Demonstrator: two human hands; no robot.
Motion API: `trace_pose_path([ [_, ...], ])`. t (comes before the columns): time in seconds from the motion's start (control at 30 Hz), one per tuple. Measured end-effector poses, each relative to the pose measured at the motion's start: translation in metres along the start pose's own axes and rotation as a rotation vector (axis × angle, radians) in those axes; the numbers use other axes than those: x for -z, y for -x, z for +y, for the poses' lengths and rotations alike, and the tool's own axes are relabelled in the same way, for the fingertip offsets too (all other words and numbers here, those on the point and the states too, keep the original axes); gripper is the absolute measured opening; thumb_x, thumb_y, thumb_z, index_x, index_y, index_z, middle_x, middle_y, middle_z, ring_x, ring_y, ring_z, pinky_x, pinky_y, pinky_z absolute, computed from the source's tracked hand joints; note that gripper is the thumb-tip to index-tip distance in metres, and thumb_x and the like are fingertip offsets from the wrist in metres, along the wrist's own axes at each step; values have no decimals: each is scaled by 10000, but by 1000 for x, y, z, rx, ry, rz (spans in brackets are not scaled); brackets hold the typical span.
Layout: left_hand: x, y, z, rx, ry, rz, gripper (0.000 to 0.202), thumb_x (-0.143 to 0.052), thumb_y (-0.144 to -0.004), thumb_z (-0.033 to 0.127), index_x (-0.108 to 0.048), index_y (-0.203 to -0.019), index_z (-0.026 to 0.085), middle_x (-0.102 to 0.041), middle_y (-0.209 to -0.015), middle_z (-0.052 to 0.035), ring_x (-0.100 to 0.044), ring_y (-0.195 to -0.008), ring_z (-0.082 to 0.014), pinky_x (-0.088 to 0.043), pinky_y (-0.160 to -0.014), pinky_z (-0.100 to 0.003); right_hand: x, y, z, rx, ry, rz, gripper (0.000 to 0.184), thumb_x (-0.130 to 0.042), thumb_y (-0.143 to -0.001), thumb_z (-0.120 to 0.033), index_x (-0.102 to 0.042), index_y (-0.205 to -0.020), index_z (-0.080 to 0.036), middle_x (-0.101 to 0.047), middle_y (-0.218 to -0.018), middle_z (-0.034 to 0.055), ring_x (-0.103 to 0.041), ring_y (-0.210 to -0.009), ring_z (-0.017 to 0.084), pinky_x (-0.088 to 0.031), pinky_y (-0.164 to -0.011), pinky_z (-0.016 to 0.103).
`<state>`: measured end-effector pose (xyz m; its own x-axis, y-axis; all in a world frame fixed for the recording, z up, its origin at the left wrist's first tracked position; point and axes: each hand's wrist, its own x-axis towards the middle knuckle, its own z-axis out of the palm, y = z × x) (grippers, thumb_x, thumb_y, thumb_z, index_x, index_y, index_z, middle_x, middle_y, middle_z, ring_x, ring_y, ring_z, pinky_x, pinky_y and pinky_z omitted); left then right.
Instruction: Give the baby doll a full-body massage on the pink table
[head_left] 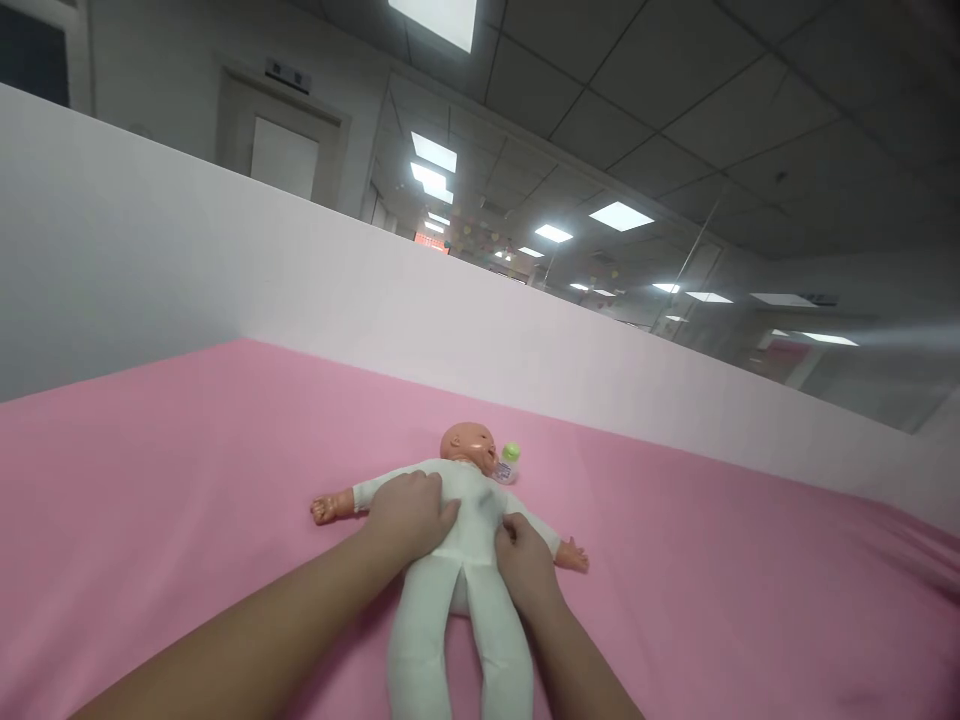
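Observation:
A baby doll (465, 540) in a white long-sleeved outfit lies on its back, arms spread and legs toward me. Its bare head is turned to the right. My left hand (412, 515) is closed around the left side of its torso, thumb on the front and the other fingertips partly hidden. On the opposite side, my right hand (529, 562) is curled against the doll's waist, with its fingers bent in under the arm. A small clear bottle (508, 465) with a light green cap stands beside the doll's face.
A pink sheet (225, 480) covers the surface, with folds at the right. White panels (420, 320) rise along the back and left. Beyond them are a door (281, 150), large windows and lit ceiling panels.

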<state>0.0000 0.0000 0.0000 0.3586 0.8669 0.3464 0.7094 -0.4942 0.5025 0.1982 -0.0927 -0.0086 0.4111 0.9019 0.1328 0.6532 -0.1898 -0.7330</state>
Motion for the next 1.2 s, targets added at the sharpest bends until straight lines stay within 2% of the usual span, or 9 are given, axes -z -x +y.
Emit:
trace_pose_path([
  [0.17,1,-4,-10,-169,11,113,554,-603,-861,391,-608,-1386,213,-601,-1424,-143,-548,-1313,-340,-400,-1114,-453,4,-2,-22,184,384,-83,262,-453,-958,-265,-704,-927,-195,-753,-924,100,-689,-857,267,-443,-720,329],
  [0.23,-1,-6,-13,-174,77,50,547,-584,-898,433,-608,-1406,231,-620,-1423,-123,-558,-1313,-328,-391,-1125,-446,11,-11,-32,227,549,-63,264,-477,-944,-274,-715,-873,-184,-740,-876,132,-680,-810,281,-432,-703,344],
  [0.3,-1,-7,-15,-126,109,-16,484,-545,-934,509,-672,-1308,229,-696,-1287,-123,-626,-1198,-329,-432,-1057,-452,16,-29,-39,254,562,5,256,-512,-928,-278,-739,-980,-175,-747,-960,152,-690,-872,298,-452,-749,359],
  [0.43,2,-9,-16,-39,123,-12,423,-504,-957,566,-727,-1085,230,-740,-1053,-112,-674,-1020,-318,-469,-899,-419,10,-84,-42,295,261,128,491,-540,-965,-378,-598,-1403,-163,-640,-1377,180,-634,-1191,330,-459,-975,405],
  [0.57,2,-13,-18,-25,126,21,384,-527,-949,568,-716,-983,236,-733,-954,-96,-672,-962,-304,-460,-841,-389,-18,-135,-41,174,-46,48,617,-580,-959,-538,-562,-1461,-180,-589,-1460,162,-554,-1331,322,-401,-1114,426],
  [0.73,-1,-16,-22,8,142,31,322,-538,-953,528,-660,-884,238,-723,-892,-65,-665,-876,-277,-438,-764,-364,-52,-162,-37,149,-239,-31,661,-549,-970,-596,-535,-1500,-201,-630,-1426,122,-614,-1280,275,-459,-1091,380],
  [0.87,-3,-15,-23,14,140,38,270,-571,-941,498,-640,-927,238,-722,-940,-62,-662,-917,-272,-453,-810,-364,-69,-165,-27,163,-395,-65,666,-470,-1010,-618,-503,-1535,-209,-613,-1466,98,-572,-1347,274,-458,-1124,382],
  [1.0,-6,-13,-27,55,179,34,294,-588,-939,496,-659,-1057,236,-726,-1060,-76,-663,-1003,-273,-473,-892,-373,-76,-163,-16,214,-566,-125,711,-526,-980,-667,-496,-1552,-246,-547,-1546,49,-487,-1440,275,-404,-1194,381],
  [1.2,-15,-29,-40,202,395,72,620,-564,-955,584,-504,-1466,238,-572,-1477,-119,-619,-1222,-269,-462,-1045,-389,-87,-166,-9,264,-667,-172,755,-459,-996,-726,-434,-1595,-268,-448,-1627,24,-424,-1495,241,-345,-1241,365],
])
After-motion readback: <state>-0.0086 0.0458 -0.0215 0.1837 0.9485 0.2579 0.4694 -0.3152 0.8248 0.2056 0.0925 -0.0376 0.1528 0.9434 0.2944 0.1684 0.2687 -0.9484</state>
